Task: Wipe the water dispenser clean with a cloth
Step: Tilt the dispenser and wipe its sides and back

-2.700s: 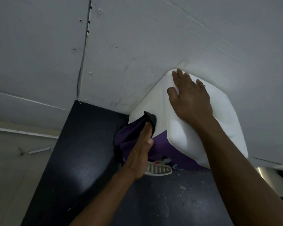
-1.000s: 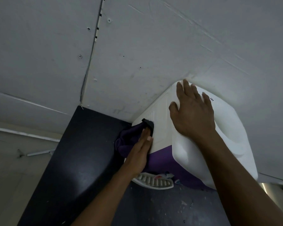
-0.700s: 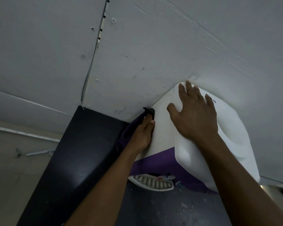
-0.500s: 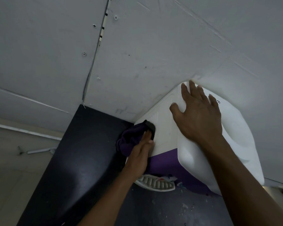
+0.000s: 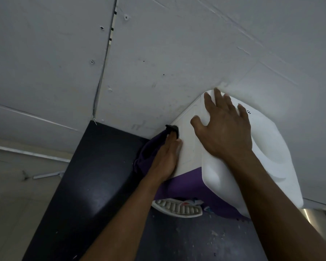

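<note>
Two hands share the work, and each placement has a reason. Biggest in view is the grey wall [image 5: 177, 53], which the water dispenser [image 5: 271, 157] stands hard against at the back edge of the dark counter [image 5: 83, 194], toward its far right corner. It can therefore be reached only from the front and side, and the white drip tray [image 5: 177, 208] sticks out low at its front.

Flat on the white top lies the right hand [image 5: 224, 132], its fingers [image 5: 220, 98] spread wide and reaching to the rear edge; I judge this is to steady the unit so it does not slide or rock under the rubbing.

On the dispenser's left side panel, the left hand [image 5: 166, 159] has its fingers [image 5: 174, 143] pressed together and straight, pinning the purple cloth [image 5: 149, 155] against the panel. A flat palm spreads pressure across the fabric, and the loose part of the cloth bunches behind the hand, over the counter.

The wipe looks mid-stroke, high on that panel near the wall.
</note>
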Motion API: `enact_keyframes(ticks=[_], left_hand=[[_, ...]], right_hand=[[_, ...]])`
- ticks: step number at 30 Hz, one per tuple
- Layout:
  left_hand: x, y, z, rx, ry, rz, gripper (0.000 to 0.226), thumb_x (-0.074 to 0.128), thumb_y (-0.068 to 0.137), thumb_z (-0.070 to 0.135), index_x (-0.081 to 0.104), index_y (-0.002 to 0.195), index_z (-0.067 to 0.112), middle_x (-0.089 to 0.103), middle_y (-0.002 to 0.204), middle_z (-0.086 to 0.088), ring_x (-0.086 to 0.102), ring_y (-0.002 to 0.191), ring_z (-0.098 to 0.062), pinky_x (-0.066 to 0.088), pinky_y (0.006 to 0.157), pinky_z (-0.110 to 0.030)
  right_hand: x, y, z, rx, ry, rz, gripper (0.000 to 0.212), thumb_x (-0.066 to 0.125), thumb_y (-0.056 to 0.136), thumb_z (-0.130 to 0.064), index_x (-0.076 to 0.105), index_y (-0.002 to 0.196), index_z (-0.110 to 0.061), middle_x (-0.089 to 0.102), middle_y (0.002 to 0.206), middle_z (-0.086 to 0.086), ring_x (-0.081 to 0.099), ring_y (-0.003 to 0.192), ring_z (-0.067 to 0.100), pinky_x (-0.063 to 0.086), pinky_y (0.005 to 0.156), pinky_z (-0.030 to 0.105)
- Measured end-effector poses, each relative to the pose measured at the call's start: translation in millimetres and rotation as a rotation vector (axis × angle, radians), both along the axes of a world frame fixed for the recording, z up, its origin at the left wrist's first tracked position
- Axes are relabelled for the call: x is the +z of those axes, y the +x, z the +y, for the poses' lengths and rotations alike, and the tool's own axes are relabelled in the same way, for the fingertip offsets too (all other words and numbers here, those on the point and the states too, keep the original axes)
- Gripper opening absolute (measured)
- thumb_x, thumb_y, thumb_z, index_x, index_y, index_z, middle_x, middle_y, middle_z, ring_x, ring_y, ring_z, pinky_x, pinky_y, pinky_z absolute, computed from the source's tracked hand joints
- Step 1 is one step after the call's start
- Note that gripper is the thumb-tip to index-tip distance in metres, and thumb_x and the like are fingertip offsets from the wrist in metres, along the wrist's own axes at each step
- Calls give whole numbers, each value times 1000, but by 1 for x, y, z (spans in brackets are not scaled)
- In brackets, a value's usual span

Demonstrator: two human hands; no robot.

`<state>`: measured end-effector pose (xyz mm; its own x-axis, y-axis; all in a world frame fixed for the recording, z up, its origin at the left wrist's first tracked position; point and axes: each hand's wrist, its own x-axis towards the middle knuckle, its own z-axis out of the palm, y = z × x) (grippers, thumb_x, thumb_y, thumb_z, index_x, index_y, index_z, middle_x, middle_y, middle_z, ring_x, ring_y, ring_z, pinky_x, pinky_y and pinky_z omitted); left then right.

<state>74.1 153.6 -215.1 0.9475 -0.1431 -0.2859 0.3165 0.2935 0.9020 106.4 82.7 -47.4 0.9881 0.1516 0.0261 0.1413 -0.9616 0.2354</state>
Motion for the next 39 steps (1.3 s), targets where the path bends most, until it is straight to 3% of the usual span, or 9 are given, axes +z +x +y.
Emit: enact_keyframes(ticks=[5,8,11,15,18,22,28,33,39], left_hand=[[6,-15,-4,-8,-39,-86,81,28,88,69,15,161,35,15,166,22,13,150,7,11,125,-29],[9,12,0,-29,-11,-71,66,21,101,63,14,161,36,20,160,26,17,148,4,11,128,-36],[10,39,5,-48,-16,-82,80,25,93,72,7,162,35,12,168,16,12,153,-2,9,128,-36],[-8,38,4,-54,-33,-66,67,23,103,65,3,161,37,7,169,14,12,152,-3,6,126,-33],[-35,33,4,-46,1,88,83,25,90,80,7,160,42,14,169,8,18,154,-12,12,128,-45],[-39,34,12,-5,-83,172,60,28,106,57,31,158,28,38,154,10,37,143,-14,23,123,-37],[-6,32,2,20,-151,-6,75,32,94,70,27,160,33,31,164,14,29,149,-5,18,127,-42],[36,30,-2,10,-133,-238,93,28,83,73,29,160,21,32,165,4,28,151,-8,19,127,-39],[19,30,-5,-4,-6,-245,79,18,92,63,14,162,27,15,169,8,14,154,-5,9,129,-39]], right_hand=[[-1,0,0,10,-8,-2,71,39,100,-53,21,163,-24,8,172,2,7,159,23,8,127,50],[1,0,0,8,-11,3,70,37,101,-53,20,163,-25,7,173,2,6,159,23,7,127,50],[2,0,0,6,-1,5,69,35,101,-53,22,163,-25,8,172,2,6,159,23,7,128,50],[2,0,-1,7,2,5,67,33,102,-51,22,163,-25,8,172,2,6,159,23,6,128,49],[1,-1,-1,11,8,-3,65,34,103,-50,23,162,-25,10,172,2,7,159,22,7,128,49],[1,0,1,9,2,-3,71,22,97,-54,25,162,-25,11,172,1,8,159,22,8,127,49],[1,-1,1,5,6,-4,78,16,90,-56,25,162,-25,11,172,2,9,159,23,9,127,50],[0,-1,0,9,11,-22,77,14,92,-56,26,161,-26,14,172,3,12,159,24,10,128,51],[-1,0,-2,21,-1,-18,76,14,93,-53,26,161,-23,15,171,4,13,158,25,11,127,51]])
